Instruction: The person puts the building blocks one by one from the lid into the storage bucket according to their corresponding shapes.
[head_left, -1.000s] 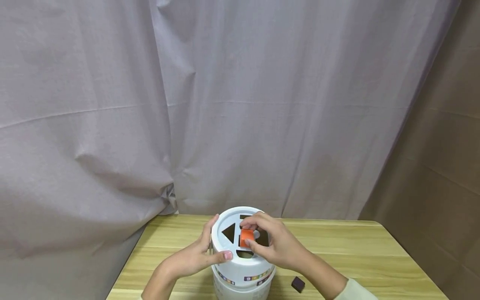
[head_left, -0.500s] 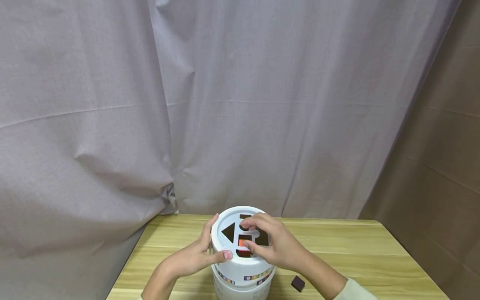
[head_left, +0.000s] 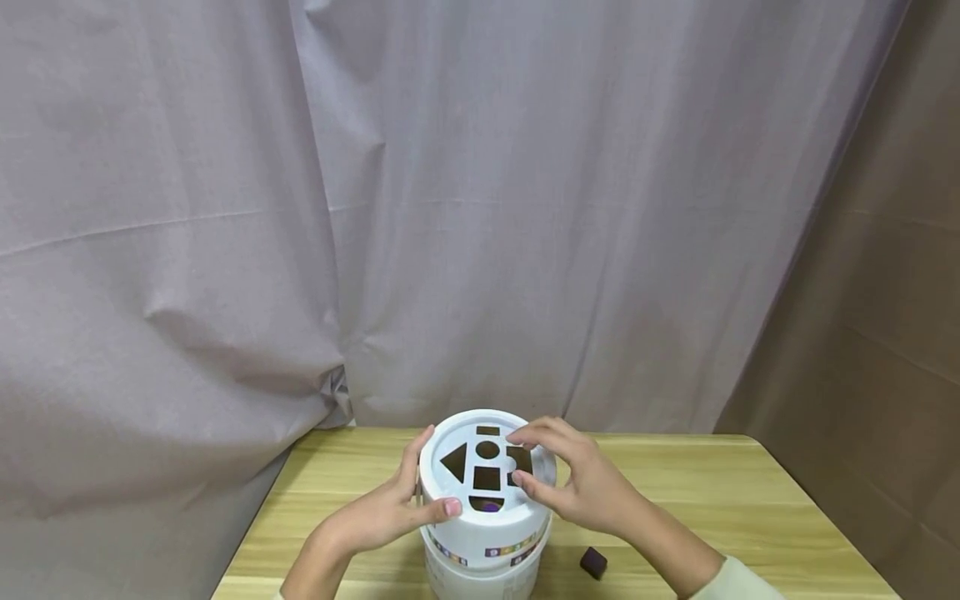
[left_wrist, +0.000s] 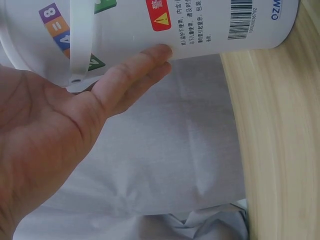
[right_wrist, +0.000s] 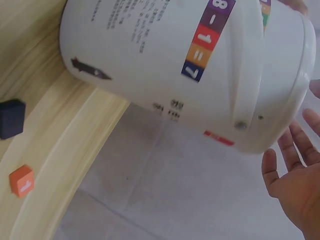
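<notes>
White bucket (head_left: pixel 486 533) stands at the desk's (head_left: pixel 720 500) near edge, midway along it; its base is cut off by the head view's lower border. Lid (head_left: pixel 450 487) carries shape cut-outs: triangle, circle, square, a small slot at the far side, a half-round at the near side with something purple dimly visible inside. One cut-out on the right is partly hidden behind the right hand (head_left: pixel 588 487).

Versus 1.0 s ago: the orange block then pinched over the square hole is gone from the lid; at 0.5 s it sat sunk in the hole; the hole now reads dark. Right hand has drawn back to the lid's right rim.

Left hand (head_left: pixel 390 512) grips the bucket's left side, thumb on the lid rim, fingers flat against the wall in the left wrist view. Right hand released, fingers loosely spread, holding nothing.

Dark block (head_left: pixel 593 562) lies on the desk just right of the bucket. Right wrist view also shows a small orange block (right_wrist: pixel 22 181) beside it.
</notes>
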